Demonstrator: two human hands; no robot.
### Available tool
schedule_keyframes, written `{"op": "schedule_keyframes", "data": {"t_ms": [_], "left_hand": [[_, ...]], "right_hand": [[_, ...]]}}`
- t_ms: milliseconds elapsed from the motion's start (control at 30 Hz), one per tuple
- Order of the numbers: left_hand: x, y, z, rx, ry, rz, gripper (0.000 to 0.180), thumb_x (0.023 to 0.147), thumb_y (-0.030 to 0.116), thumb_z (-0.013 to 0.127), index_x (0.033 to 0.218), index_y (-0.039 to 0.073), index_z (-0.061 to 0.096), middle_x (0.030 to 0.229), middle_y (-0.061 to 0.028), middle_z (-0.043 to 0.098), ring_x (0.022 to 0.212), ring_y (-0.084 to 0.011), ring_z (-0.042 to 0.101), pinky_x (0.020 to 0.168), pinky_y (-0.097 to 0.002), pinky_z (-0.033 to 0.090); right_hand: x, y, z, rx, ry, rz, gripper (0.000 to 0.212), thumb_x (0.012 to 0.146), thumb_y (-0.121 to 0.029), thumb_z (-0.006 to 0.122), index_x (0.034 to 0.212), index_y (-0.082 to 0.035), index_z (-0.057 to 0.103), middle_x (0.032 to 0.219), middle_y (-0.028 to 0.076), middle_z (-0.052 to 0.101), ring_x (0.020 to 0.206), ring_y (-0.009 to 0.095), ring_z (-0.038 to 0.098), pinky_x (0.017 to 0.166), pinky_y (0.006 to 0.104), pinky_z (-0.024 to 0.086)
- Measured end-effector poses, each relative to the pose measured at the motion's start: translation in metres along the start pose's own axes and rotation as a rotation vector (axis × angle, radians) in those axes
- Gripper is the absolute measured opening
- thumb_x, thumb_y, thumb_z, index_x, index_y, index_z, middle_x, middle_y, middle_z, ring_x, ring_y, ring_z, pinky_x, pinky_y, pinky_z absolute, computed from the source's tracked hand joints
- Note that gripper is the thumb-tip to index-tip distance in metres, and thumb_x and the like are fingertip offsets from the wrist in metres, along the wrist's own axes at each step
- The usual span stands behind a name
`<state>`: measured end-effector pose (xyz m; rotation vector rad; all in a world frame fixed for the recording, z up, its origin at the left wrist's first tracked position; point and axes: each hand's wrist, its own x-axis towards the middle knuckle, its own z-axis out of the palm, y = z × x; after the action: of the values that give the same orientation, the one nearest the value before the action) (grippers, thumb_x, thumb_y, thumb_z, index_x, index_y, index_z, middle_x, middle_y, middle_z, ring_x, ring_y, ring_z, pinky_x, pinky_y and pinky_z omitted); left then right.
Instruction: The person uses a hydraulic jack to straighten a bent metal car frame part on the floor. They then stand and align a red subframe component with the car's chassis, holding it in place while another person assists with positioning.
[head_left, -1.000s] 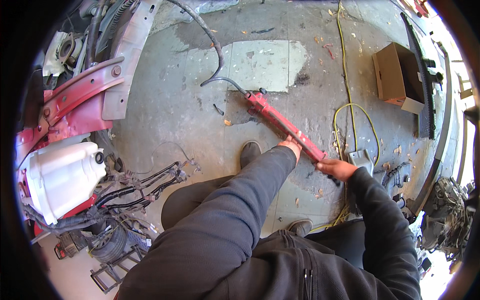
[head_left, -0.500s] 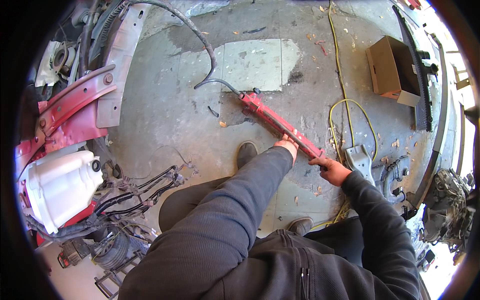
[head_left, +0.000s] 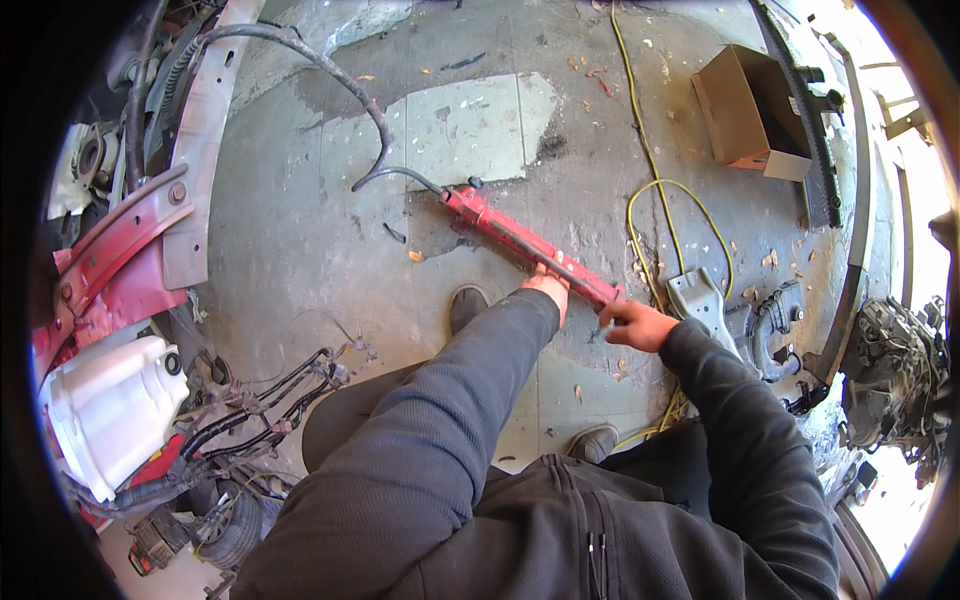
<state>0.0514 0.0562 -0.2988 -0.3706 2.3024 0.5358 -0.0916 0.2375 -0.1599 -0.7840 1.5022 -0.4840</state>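
Note:
A long red hydraulic hand pump (head_left: pixel 505 230) slants across the middle of the view, above the concrete floor, with a dark handle bar along its length. My left hand (head_left: pixel 548 284) is closed around its body, a little short of the near end. Curled at that near end is my right hand (head_left: pixel 642 327); its fingers seem to be on the tip of the handle, though the grip is partly hidden and slightly blurred. From the pump's far end a black hose (head_left: pixel 372 115) loops up and away to the left.
At left are a stripped car's pink frame rail (head_left: pixel 125 235), a white plastic tank (head_left: pixel 115 410) and loose wiring (head_left: pixel 270 405). A yellow cord (head_left: pixel 650 150) runs along the floor at right, near a cardboard box (head_left: pixel 735 115), a grey metal bracket (head_left: pixel 700 300) and a greasy mechanical assembly (head_left: pixel 895 385).
The whole scene has shifted left and slightly up in the picture as my head turned. Both hands stay at the pump; the right fingers have moved slightly at its near end.

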Motion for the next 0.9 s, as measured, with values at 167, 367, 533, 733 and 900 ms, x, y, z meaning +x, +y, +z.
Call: {"op": "schedule_keyframes", "data": {"t_ms": [167, 367, 533, 733, 900], "left_hand": [[0.001, 0.003, 0.030, 0.377, 0.212, 0.185, 0.076, 0.111, 0.035, 0.050, 0.180, 0.009, 0.030, 0.188, -0.0274, 0.018, 0.170, -0.0526, 0.027, 0.139, -0.0547, 0.032], [0.001, -0.001, 0.010, 0.154, 0.128, 0.094, 0.092, 0.100, 0.030, 0.065, 0.181, 0.010, 0.025, 0.189, -0.0278, 0.014, 0.171, -0.0549, 0.022, 0.137, -0.0525, 0.036], [-0.007, -0.002, -0.007, -0.113, 0.014, 0.047, 0.094, 0.097, 0.022, 0.066, 0.181, 0.008, 0.026, 0.190, -0.0263, 0.008, 0.175, -0.0465, 0.017, 0.139, -0.0487, 0.031], [0.007, -0.001, 0.027, 0.167, 0.138, 0.128, 0.091, 0.102, 0.032, 0.062, 0.181, 0.006, 0.025, 0.189, -0.0281, 0.011, 0.174, -0.0501, 0.015, 0.142, -0.0518, 0.022], [-0.005, 0.000, 0.011, 0.135, 0.111, 0.057, 0.083, 0.106, 0.024, 0.058, 0.182, 0.011, 0.026, 0.192, -0.0178, 0.010, 0.175, -0.0426, 0.019, 0.138, -0.0519, 0.034]], "right_hand": [[-0.046, -0.105, -0.021, 0.171, -0.053, -0.705, 0.028, 0.111, -0.025, 0.068, 0.129, -0.005, 0.074, 0.106, 0.007, 0.070, 0.102, 0.019, 0.070, 0.081, 0.0327, 0.059], [-0.030, -0.040, -0.004, -0.078, 0.290, -0.310, 0.079, 0.098, -0.012, 0.070, 0.171, -0.006, 0.041, 0.125, 0.024, 0.069, 0.114, 0.038, 0.072, 0.099, 0.0487, 0.060], [0.015, 0.066, 0.050, -0.542, 0.521, 0.017, 0.033, 0.104, -0.022, 0.069, 0.122, 0.004, 0.061, 0.097, 0.029, 0.076, 0.084, 0.047, 0.079, 0.072, 0.0583, 0.063], [-0.050, -0.125, -0.025, 0.181, 0.043, -0.146, 0.040, 0.096, -0.022, 0.076, 0.114, 0.011, 0.065, 0.085, 0.019, 0.073, 0.079, 0.027, 0.076, 0.072, 0.0442, 0.059], [-0.044, -0.058, -0.012, -0.283, 0.121, -0.039, 0.042, 0.092, -0.027, 0.075, 0.121, 0.002, 0.067, 0.101, 0.028, 0.079, 0.102, 0.049, 0.079, 0.090, 0.0562, 0.061]]}}
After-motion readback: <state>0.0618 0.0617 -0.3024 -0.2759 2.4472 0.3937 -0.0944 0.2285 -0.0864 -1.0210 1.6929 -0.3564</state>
